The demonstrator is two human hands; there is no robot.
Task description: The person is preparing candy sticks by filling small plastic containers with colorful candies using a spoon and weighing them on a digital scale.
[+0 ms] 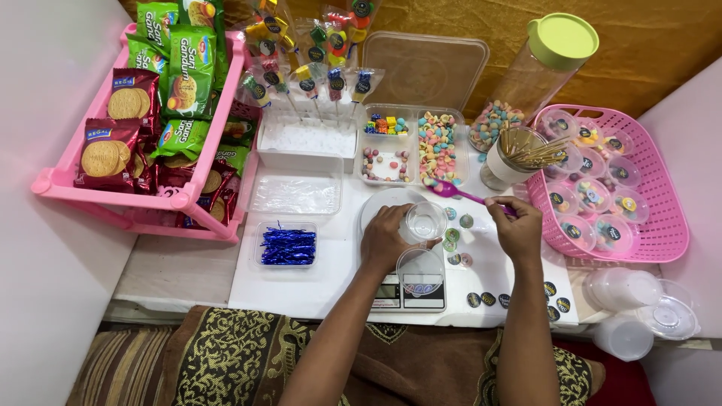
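Cup point(426, 222), one small clear one, sits at the centre of the frame on the round white pan of the scale point(410, 289), the left hand point(385, 239) curled around its left side and gripping it. The right hand point(517, 229), just right of centre, pinches the end of one purple spoon point(460, 194), whose bowl reaches up-left to the lower edge of the tray point(411, 145). That clear tray, above centre, has three compartments of small coloured candies. One loose clear lid point(420, 271) lies on the scale below the cup. About six round stickers lie on the worktop point(301, 286) between the two hands, and about six dark ones run along its lower right edge. One small box of blue twist ties point(287, 246) lies left of the hands. At upper left one pink rack point(105, 188) holds red and green biscuit packets. At right one pink basket point(662, 225) holds about ten filled, lidded cups. One tall jar point(538, 75) with a green lid leans at upper right, with one holder of wooden sticks point(519, 154) beneath it. Two stacks of empty cups stand at lower right
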